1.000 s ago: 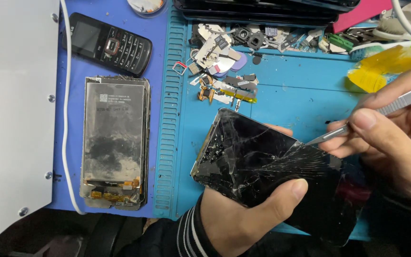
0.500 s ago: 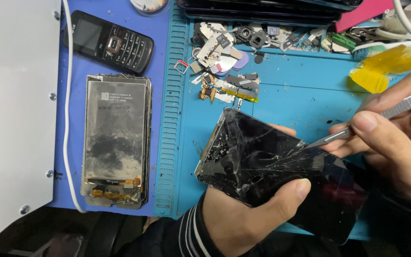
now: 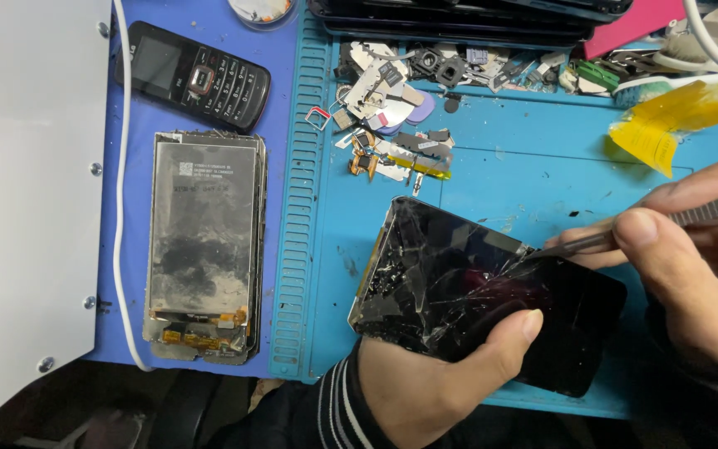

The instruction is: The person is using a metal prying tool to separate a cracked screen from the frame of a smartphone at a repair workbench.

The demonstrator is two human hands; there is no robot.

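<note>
Left hand (image 3: 434, 374) grips the cracked phone (image 3: 475, 291); right hand (image 3: 691, 274) pinches tweezers (image 3: 617, 237). Best pry shallowly along the glass edge.

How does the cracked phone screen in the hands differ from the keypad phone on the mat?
The cracked phone screen is a flat glass slab with shattered glass; the keypad phone has a small display above buttons and looks intact. The screen is larger. It is held tilted in the left hand while the right hand works tweezers at its edge; the keypad phone lies flat, untouched. Both are black.
</note>
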